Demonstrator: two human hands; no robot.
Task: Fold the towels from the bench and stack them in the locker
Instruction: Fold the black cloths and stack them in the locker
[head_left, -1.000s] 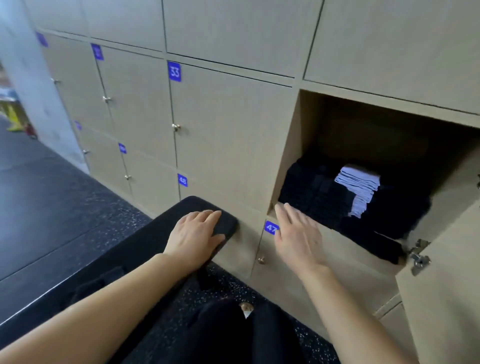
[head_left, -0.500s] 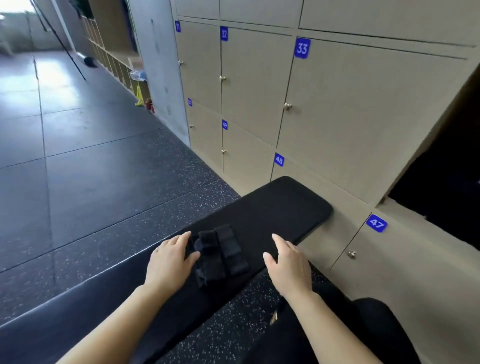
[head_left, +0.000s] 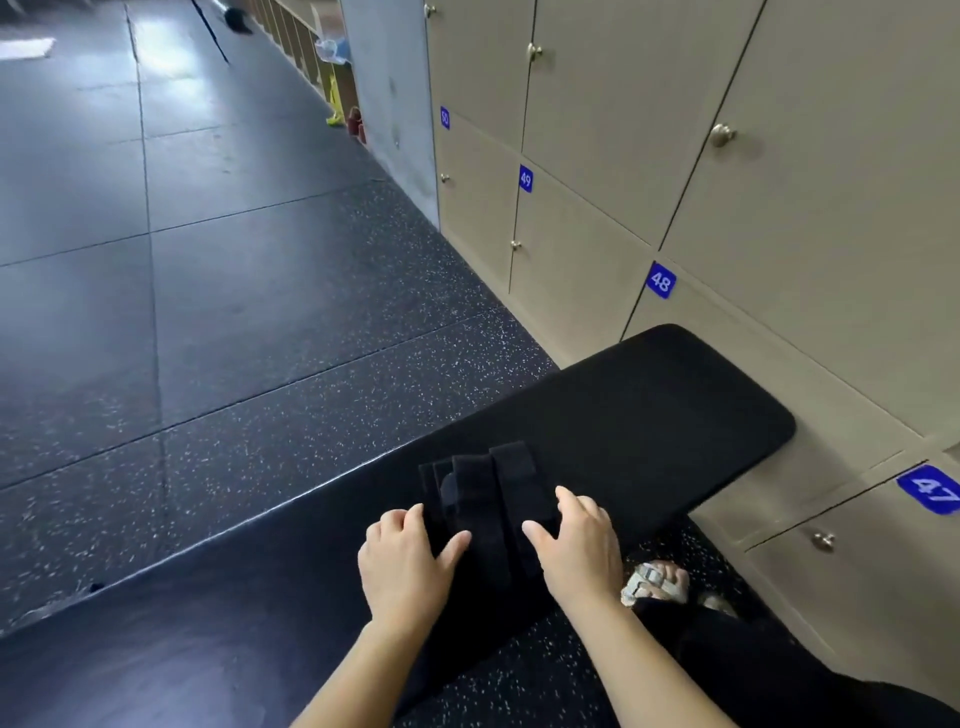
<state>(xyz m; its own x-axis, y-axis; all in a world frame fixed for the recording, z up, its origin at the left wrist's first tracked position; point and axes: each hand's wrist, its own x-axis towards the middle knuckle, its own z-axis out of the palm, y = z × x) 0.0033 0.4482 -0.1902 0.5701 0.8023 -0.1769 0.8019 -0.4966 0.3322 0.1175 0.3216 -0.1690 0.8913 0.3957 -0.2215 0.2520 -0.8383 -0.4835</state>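
Gripping towels (head_left: 480, 499) on black bench (head_left: 654, 415) — left hand (head_left: 402, 569), right hand (head_left: 579, 553), fingers (head_left: 569, 499) clamped round them; speckled floor (head_left: 260, 322), beige lockers (head_left: 810, 249).

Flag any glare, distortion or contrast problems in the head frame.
Head view: bright glare washes out the glossy floor top left; wide-angle lens tilts and bows the locker fronts; black towels on the black bench barely separate, folds hard to read; left hand and right hand look sharp, no obvious motion blur.
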